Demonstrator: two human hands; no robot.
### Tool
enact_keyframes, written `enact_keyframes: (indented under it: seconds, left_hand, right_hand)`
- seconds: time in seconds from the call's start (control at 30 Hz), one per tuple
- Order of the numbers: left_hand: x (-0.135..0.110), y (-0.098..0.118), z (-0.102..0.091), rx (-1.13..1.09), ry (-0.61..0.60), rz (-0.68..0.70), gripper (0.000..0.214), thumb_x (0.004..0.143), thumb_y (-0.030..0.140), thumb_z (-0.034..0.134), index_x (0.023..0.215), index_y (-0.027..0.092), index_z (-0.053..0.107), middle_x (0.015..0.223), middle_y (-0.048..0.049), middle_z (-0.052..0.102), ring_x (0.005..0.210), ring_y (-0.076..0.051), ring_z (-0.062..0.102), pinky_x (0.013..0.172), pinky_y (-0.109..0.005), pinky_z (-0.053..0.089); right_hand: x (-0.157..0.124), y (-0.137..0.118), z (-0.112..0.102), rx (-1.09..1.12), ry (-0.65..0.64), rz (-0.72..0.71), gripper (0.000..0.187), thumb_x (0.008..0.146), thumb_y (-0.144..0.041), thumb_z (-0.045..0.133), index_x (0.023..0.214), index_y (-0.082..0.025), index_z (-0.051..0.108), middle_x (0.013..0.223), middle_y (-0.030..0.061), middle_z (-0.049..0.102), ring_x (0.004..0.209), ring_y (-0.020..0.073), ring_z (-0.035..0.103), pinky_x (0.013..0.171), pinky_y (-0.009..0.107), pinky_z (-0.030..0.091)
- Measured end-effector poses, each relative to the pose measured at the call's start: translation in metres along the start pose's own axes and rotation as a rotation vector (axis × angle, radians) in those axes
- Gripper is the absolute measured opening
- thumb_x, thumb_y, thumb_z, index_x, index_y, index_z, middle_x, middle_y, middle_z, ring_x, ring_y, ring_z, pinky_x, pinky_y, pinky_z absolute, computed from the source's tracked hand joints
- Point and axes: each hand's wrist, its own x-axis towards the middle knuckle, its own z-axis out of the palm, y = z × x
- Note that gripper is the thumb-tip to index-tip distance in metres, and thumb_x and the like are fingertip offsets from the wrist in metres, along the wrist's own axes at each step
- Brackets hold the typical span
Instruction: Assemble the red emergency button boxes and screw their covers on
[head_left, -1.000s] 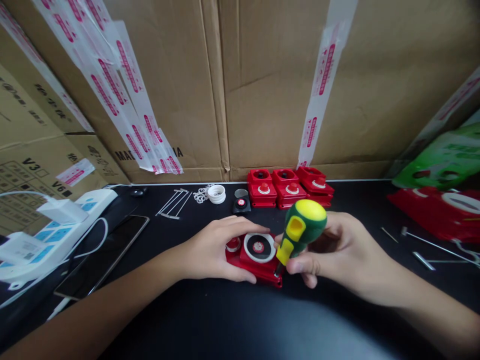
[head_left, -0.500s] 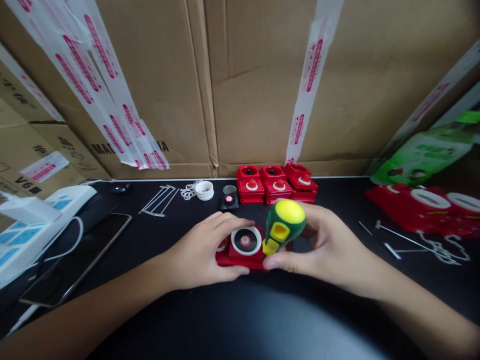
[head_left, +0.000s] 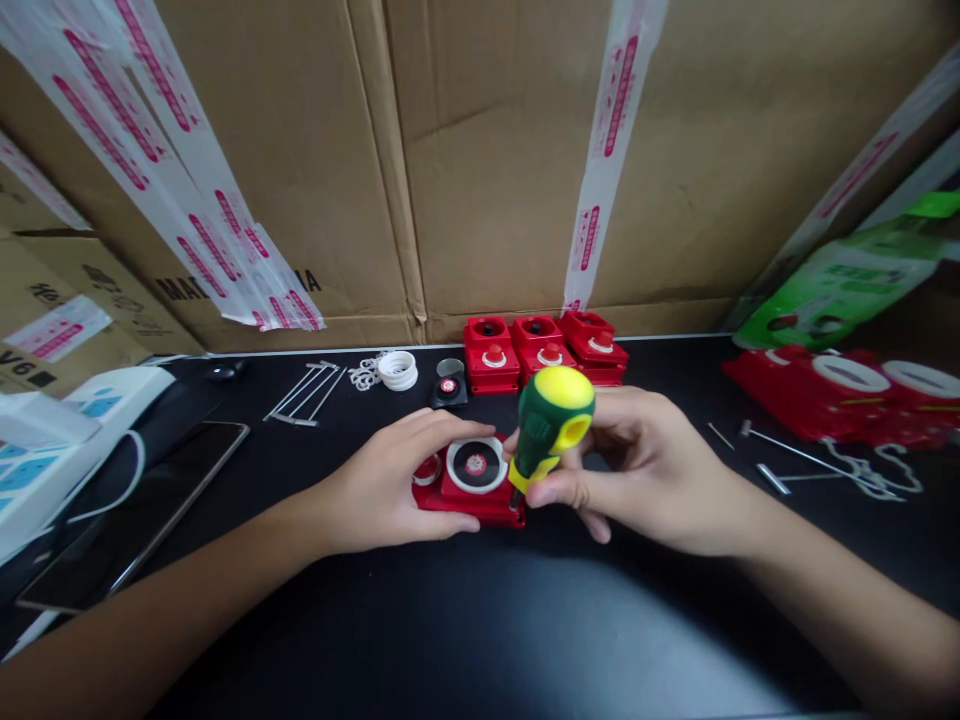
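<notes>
A small red plastic unit (head_left: 480,492) with a white ring and a black disc on top lies on the black table. My left hand (head_left: 390,485) grips it from the left, thumb along its front edge and fingers over its back. My right hand (head_left: 637,470) is closed round a stubby screwdriver (head_left: 551,420) with a green and yellow handle. The screwdriver stands nearly upright, its tip down at the unit's front right corner.
Several finished red units (head_left: 544,352) stand in a row by the cardboard wall. White rings (head_left: 396,369), metal pins (head_left: 304,392) and a small black part (head_left: 448,390) lie behind. A phone (head_left: 142,510) and a power strip (head_left: 67,440) are at left. Red parts (head_left: 832,385) and more pins lie at right.
The screwdriver handle has turned in my right hand; its yellow slot now faces right. The view has shifted, so everything sits a little further left and up in the frame. My left hand keeps its grip.
</notes>
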Motion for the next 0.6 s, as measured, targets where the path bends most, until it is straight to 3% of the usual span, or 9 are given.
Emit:
enact_keyframes:
  seconds: [0.1,0.17,0.27,0.37,0.47,0.6]
  left_hand:
    - [0.001,0.002,-0.002,-0.012,-0.009,0.005,0.069,0.084,0.043,0.089,0.142,0.03,0.056,0.131,-0.0034,0.07,0.117,-0.025,0.067,0.103,-0.038,0.052]
    - [0.002,0.004,-0.002,-0.007,-0.01,0.0,0.066,0.083,0.042,0.089,0.14,0.03,0.057,0.129,-0.003,0.071,0.115,-0.025,0.067,0.103,-0.039,0.052]
    - [0.002,0.006,-0.003,0.001,-0.012,-0.014,0.063,0.084,0.04,0.089,0.139,0.031,0.059,0.126,-0.0011,0.072,0.111,-0.024,0.068,0.101,-0.038,0.053]
    - [0.001,0.007,-0.003,-0.002,-0.018,-0.011,0.062,0.085,0.039,0.088,0.14,0.033,0.058,0.127,0.0004,0.072,0.111,-0.023,0.068,0.102,-0.037,0.053]
    - [0.002,0.007,-0.002,-0.004,-0.01,-0.015,0.064,0.085,0.041,0.088,0.141,0.031,0.058,0.132,-0.0014,0.071,0.117,-0.024,0.067,0.104,-0.038,0.053]
    - [0.002,0.004,-0.002,0.005,-0.008,-0.018,0.069,0.082,0.043,0.09,0.142,0.028,0.058,0.136,-0.0047,0.07,0.12,-0.027,0.067,0.107,-0.04,0.053]
  right_hand:
    - [0.002,0.005,-0.004,0.063,-0.128,-0.019,0.015,0.086,-0.023,0.088,0.095,-0.016,0.078,0.08,-0.0011,0.069,0.046,0.0052,0.053,0.041,0.018,0.047]
    - [0.004,0.006,-0.005,0.109,-0.201,-0.013,0.018,0.09,-0.026,0.084,0.104,-0.016,0.08,0.08,0.0002,0.069,0.051,0.0062,0.051,0.042,0.017,0.047]
    - [0.005,0.006,-0.007,0.146,-0.274,0.008,0.023,0.097,-0.031,0.077,0.115,-0.016,0.079,0.095,0.0053,0.074,0.054,0.0048,0.049,0.042,0.015,0.043]
    - [0.003,0.007,-0.011,0.106,-0.306,0.059,0.028,0.103,-0.033,0.07,0.125,-0.018,0.075,0.091,0.0021,0.073,0.046,0.002,0.044,0.039,0.016,0.039]
    - [0.005,0.01,-0.008,0.061,-0.273,-0.003,0.033,0.091,-0.03,0.084,0.121,-0.019,0.075,0.089,-0.0006,0.068,0.054,0.0051,0.053,0.05,0.019,0.051]
    - [0.01,0.016,0.006,0.037,-0.063,-0.159,0.051,0.063,-0.021,0.102,0.107,-0.021,0.077,0.108,0.0023,0.069,0.073,0.0104,0.063,0.065,0.023,0.058]
